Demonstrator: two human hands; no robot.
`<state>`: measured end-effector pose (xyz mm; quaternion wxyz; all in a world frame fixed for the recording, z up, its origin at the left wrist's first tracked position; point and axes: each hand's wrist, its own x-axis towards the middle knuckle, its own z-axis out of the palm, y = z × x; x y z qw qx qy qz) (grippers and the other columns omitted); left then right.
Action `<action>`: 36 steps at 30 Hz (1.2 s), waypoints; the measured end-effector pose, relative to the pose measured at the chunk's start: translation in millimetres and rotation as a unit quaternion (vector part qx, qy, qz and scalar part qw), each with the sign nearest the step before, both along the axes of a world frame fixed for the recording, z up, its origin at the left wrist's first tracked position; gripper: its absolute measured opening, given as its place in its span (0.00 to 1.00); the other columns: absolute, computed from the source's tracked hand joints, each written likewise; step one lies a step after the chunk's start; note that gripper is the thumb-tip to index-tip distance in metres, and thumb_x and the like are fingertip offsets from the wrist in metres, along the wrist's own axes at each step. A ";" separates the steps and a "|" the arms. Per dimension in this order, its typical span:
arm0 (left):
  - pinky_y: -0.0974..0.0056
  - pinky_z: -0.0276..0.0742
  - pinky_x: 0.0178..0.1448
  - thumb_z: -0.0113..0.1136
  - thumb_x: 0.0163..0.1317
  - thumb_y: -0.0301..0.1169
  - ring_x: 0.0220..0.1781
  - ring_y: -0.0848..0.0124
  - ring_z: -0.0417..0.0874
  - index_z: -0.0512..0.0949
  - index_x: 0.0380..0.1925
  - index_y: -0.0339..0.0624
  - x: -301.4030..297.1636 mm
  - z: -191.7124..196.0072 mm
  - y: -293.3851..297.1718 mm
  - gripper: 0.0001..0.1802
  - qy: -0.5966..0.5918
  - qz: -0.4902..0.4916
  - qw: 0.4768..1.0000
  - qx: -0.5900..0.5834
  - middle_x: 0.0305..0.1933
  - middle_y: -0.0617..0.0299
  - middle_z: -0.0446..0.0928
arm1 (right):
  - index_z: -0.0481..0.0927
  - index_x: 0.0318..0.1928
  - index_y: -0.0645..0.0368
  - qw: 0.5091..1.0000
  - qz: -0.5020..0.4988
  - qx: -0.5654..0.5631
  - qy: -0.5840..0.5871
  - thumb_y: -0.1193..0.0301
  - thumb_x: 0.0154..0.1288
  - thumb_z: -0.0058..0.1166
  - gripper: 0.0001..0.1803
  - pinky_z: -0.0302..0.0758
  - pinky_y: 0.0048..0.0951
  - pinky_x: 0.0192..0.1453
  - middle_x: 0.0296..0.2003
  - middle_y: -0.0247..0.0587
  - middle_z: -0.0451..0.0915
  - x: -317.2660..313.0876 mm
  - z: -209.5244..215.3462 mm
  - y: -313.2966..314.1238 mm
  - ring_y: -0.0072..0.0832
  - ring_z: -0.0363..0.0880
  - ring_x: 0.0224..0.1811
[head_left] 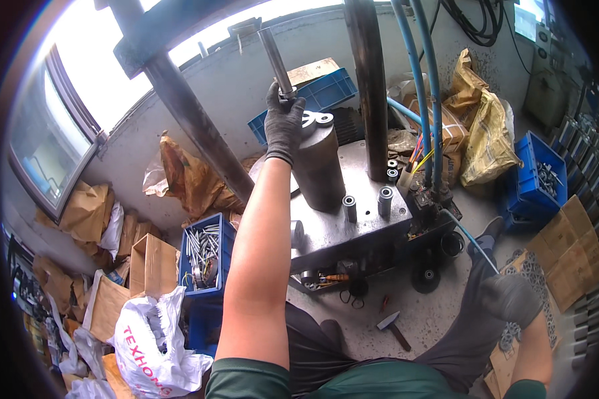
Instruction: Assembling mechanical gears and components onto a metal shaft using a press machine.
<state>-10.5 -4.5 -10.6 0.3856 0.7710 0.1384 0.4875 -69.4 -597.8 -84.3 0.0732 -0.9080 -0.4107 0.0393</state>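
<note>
My left hand [285, 126], in a dark glove, is raised beside the top of a thick steel cylinder [318, 169]. Its fingers close around the lower end of a shiny metal shaft [274, 58] that points up and tilts left, with a ring at its base. Pale metal rings [323, 118] lie on the cylinder's top. At the lower right, my gloved right hand [512, 299] is blurred and closes on the end of a thin lever [472, 241], which runs from the hydraulic pump [431, 199]. Two short sleeves [385, 201] stand on the steel press table [373, 229].
Dark press columns [368, 86] rise from the table, and blue hoses [422, 86] hang beside them. A blue crate of metal pins [206, 253] stands at left, another blue crate [539, 174] at right. A hammer [394, 329] lies on the floor; flat rings [536, 286] cover cardboard at right.
</note>
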 end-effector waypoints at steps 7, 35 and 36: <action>0.63 0.81 0.42 0.64 0.75 0.48 0.33 0.74 0.82 0.72 0.68 0.51 3.8 -2.6 7.7 0.27 -0.052 -0.056 0.996 -0.054 0.34 0.62 0.82 | 0.88 0.39 0.54 0.997 -0.067 0.038 0.019 0.64 0.58 0.63 0.11 0.84 0.47 0.42 0.31 0.52 0.86 -5.3 17.3 11.6 0.50 0.88 0.36; 0.66 0.85 0.43 0.72 0.69 0.34 0.38 0.73 0.85 0.77 0.59 0.40 5.2 0.3 10.0 0.22 -0.038 -0.087 0.992 -0.080 0.41 0.61 0.85 | 0.86 0.42 0.53 0.993 -0.091 0.056 -0.051 0.63 0.59 0.64 0.12 0.81 0.50 0.41 0.29 0.54 0.85 -8.2 22.2 12.3 0.52 0.86 0.34; 0.66 0.85 0.43 0.72 0.69 0.34 0.38 0.73 0.85 0.77 0.59 0.40 5.8 -0.4 8.1 0.22 -0.038 -0.088 0.992 -0.081 0.41 0.61 0.85 | 0.87 0.43 0.53 0.993 -0.092 0.048 -0.064 0.63 0.59 0.63 0.13 0.82 0.49 0.40 0.29 0.54 0.85 -8.6 22.5 11.7 0.52 0.87 0.33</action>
